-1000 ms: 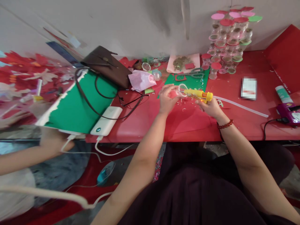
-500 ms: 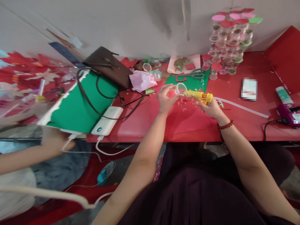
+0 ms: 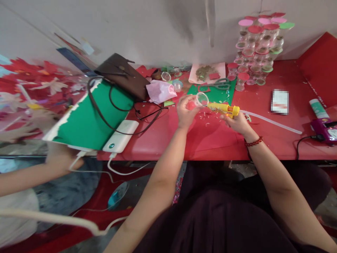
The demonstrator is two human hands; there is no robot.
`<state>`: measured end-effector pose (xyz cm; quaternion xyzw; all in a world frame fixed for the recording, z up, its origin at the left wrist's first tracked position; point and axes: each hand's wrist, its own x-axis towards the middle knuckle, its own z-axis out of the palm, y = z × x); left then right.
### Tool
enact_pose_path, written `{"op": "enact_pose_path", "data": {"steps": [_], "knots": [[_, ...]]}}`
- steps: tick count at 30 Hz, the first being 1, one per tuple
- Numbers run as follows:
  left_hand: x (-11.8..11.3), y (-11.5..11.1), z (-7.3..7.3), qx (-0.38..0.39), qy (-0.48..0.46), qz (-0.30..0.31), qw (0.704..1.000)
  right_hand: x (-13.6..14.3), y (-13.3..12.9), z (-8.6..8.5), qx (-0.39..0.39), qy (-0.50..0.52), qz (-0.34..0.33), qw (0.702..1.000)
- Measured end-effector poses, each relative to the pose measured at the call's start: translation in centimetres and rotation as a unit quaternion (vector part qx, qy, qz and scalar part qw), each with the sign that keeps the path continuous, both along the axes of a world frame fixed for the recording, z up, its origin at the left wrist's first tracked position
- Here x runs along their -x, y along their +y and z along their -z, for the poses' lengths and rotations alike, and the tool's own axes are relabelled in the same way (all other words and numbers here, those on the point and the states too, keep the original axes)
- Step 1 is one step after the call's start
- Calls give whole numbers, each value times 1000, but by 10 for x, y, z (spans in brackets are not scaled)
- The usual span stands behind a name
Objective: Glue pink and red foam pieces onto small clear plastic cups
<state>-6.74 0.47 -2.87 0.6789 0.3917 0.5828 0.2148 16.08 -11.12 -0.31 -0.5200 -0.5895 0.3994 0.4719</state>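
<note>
Held a small clear plastic cup with a round pale rim (image 3: 199, 101) in the left hand (image 3: 186, 109), pinched by its side between thumb and curled fingers, above the middle of the red-covered table (image 3: 147, 144); turned its open mouth up and rightward; showed red through its clear wall, with contents too small to make out; gripped a yellow plastic glue gun (image 3: 221, 107) in the right hand (image 3: 237, 122), with fingers closed around it and nozzle pointing left at the rim; could not tell contact from a narrow gap there; reached both bare forearms forward, converging from wide-set elbows, with a red bead bracelet (image 3: 254, 141) on the right wrist; had at the back right a tower of clear waisted plastic containers (image 3: 255, 56) with brownish patches and pink, red and green discs; had also brown-green dry bits (image 3: 206, 72) heaped on a pinkish-white paper sheet (image 3: 193, 78).
</note>
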Motion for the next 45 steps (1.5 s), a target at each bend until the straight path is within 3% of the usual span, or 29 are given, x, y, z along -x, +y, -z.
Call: {"op": "enact_pose_path", "data": {"steps": [24,38,45], "knots": [[5,3,2,2,-65,23,998,-3,2,0,-5,15,8,1000],[5,0,0,9,-62,47,997,-2,2,-12,-26,30,5,999],[5,0,1,2,-57,61,996,-5,5,-6,-24,26,31,999]]}}
